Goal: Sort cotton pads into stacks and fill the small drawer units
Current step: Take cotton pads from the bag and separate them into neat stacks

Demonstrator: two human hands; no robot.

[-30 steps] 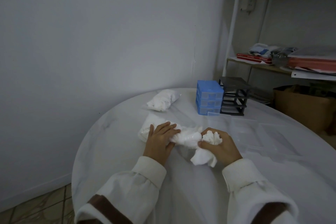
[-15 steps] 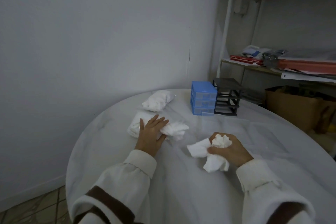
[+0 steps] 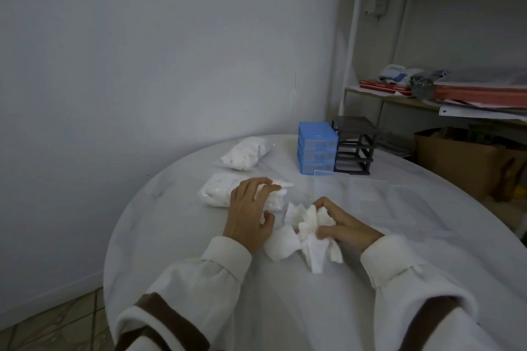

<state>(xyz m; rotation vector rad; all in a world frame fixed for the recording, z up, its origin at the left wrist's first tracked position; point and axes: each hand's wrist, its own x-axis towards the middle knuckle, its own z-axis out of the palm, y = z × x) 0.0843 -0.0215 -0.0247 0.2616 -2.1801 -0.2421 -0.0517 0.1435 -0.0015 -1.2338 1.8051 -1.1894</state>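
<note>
Hands: two. The left hand point(image 3: 251, 208) lay over the nearer bag, fingers loosely bent, clamped on nothing I could make out. The right hand point(image 3: 343, 222) had its fingers curled tight round a bunch of loose cotton pads point(image 3: 306, 232).
Bags of pads: two. The nearer bag point(image 3: 219, 192) sat at 11 o'clock from the hands; the farther bag point(image 3: 246, 152) lay beyond it, at about 12 o'clock from the nearer one.
Drawer units: two, side by side at 1 o'clock: a blue unit point(image 3: 317, 152) and a black frame point(image 3: 355, 145) touching its right side.
Clear drawers: flat on the cloth at 2 o'clock; the number could not be told.
Edges: the round table point(image 3: 171, 236) curved away at 9 o'clock, near the wall; bare cloth lay open toward 6 and 3 o'clock.
Change: half a second before, the right hand held its bunch well apart from the left; the two had drawn close together, and the left fingers had lifted from flat.
</note>
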